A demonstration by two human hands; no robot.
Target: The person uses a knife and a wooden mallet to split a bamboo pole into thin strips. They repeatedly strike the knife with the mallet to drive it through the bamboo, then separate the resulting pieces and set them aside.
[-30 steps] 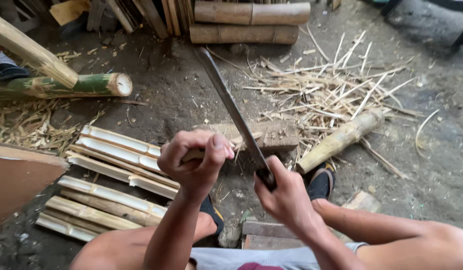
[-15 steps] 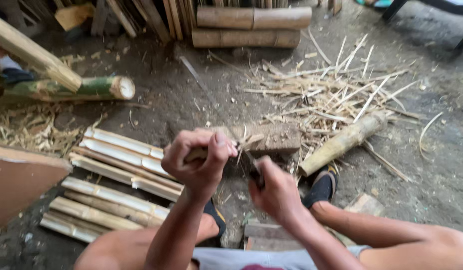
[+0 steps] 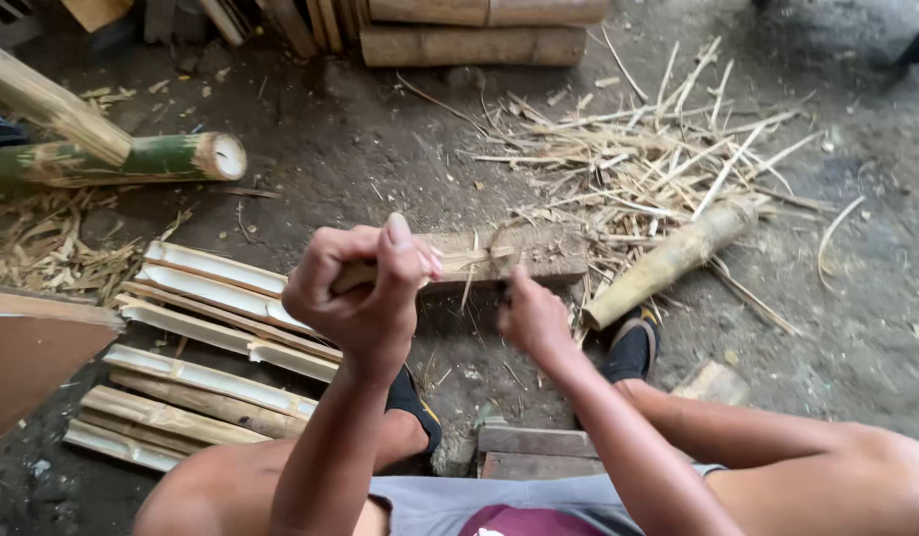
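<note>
Soft, even daylight fills the scene, with no glare and only faint shadows on the dirt floor (image 3: 380, 149) beyond the left hand (image 3: 365, 288). The right hand (image 3: 531, 316) is slightly motion-blurred, and wide-angle distortion bends the frame's edges.
</note>
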